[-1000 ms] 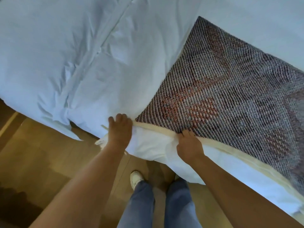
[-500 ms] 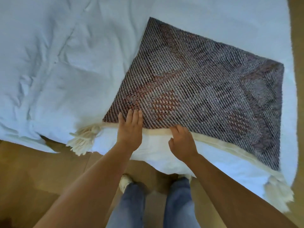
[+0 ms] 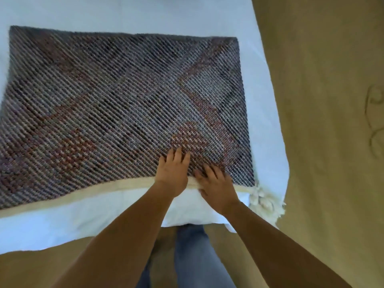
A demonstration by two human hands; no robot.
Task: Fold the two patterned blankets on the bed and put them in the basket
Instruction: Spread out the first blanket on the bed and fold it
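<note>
Two flat hands [image 3: 195,177] on coarse, diagonal-woven rectangular blanket [image 3: 116,104], cream-tasselled.

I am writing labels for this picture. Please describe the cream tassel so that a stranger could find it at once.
Start at the white bed and the dark woven blanket lying flat on it. Follow the blanket's cream border along the near edge, past both hands, to the right corner. The tassel hangs there, a fluffy cream bunch against the tan floor.
</note>
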